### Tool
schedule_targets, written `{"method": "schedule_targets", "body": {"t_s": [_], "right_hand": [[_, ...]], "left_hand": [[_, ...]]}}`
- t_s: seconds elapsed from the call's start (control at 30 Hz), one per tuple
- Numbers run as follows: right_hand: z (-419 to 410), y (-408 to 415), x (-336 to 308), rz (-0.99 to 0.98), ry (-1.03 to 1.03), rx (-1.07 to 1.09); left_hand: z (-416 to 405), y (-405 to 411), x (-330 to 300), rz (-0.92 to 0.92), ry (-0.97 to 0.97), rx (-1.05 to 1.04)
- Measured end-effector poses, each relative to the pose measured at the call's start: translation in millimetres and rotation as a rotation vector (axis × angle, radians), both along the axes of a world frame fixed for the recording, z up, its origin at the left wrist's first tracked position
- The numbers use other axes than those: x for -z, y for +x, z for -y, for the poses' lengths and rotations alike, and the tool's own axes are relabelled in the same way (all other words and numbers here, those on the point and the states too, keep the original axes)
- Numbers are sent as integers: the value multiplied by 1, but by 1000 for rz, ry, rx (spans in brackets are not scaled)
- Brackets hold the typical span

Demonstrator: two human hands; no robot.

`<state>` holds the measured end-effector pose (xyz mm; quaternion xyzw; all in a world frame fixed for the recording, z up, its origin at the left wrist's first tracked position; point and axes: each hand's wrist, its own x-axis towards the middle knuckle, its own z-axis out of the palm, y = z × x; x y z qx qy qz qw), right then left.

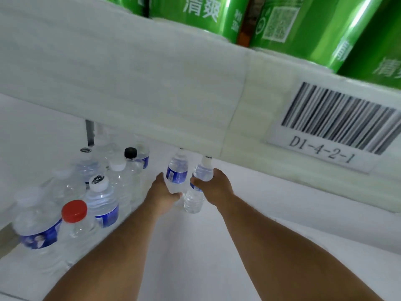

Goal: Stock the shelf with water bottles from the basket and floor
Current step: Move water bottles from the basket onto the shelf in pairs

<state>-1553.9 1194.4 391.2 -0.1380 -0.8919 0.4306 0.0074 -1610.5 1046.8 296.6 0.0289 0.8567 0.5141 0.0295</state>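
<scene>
Clear plastic water bottles, one gripped in the left hand (pixel 161 193) and one in the right hand (pixel 213 183), hang upright over the white shelf (pixel 271 203) beside the stocked cluster (pixel 102 183), so placing looks underway; next, lower and release both.

shelf-edge barcode label (pixel 332 129) reads, seemingly, "d1-4-2-1"; green cans (pixel 303 25) "清爽".

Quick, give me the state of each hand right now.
Left hand: grips a clear plastic water bottle with a blue label.
Right hand: grips a second clear plastic water bottle, tilted.
</scene>
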Motion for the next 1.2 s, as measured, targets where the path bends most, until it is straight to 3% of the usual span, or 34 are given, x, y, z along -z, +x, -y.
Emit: {"method": "schedule_targets", "body": {"t_s": [0.2, 0.27, 0.43, 0.57, 0.93, 1.2], "right_hand": [[6, 45, 32, 156, 114, 128], [17, 71, 38, 199, 166, 110], [58, 151, 43, 272, 405, -41], [86, 198, 43, 253, 591, -135], [128, 285, 42, 195, 589, -142], [151, 369, 89, 193, 520, -209]], "left_hand": [[16, 62, -21, 55, -22, 51], [27, 87, -29, 92, -179, 136], [61, 152, -48, -10, -631, 397], [83, 191, -62, -80, -853, 510], [130, 282, -74, -77, -878, 494], [162, 357, -35, 12, -889, 516]]}}
